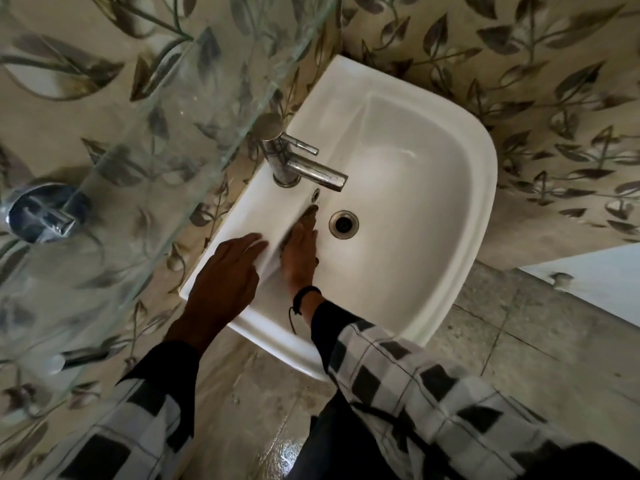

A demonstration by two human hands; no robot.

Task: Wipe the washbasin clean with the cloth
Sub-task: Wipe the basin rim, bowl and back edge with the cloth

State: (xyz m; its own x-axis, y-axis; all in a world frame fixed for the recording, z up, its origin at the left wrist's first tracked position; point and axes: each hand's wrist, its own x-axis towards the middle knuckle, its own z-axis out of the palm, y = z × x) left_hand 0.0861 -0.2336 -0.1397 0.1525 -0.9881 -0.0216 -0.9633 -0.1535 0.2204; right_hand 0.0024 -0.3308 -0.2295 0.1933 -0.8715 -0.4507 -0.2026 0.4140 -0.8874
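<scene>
Washbasin cleaning is judged to be under way, with no way of telling how much has been covered. At the far left a glass shelf is seen jutting from the leaf-patterned wall, with a chrome bracket beneath it. Next, the left hand is laid flat and open on the basin's left ledge, fingers spread, nothing gripped; it seems to be used as a brace. Just beside it, the right hand is pressed down inside the bowl on the slope below the tap, and a dark, crumpled cloth is pinned under its fingers, only its tip being visible past the fingertips. Whether the cloth is clenched or merely pressed flat cannot be told. A dark cord is worn at that wrist. Above the hands stands the chrome tap, its spout reaching over the bowl, and the drain lies just to the right of the cloth. Further right, the wide bowl and its outer rim are seen white and glossy, with no obvious dirt or streaks. The far side of the bowl, the rim and the area round the tap are judged to remain to be wiped.
</scene>
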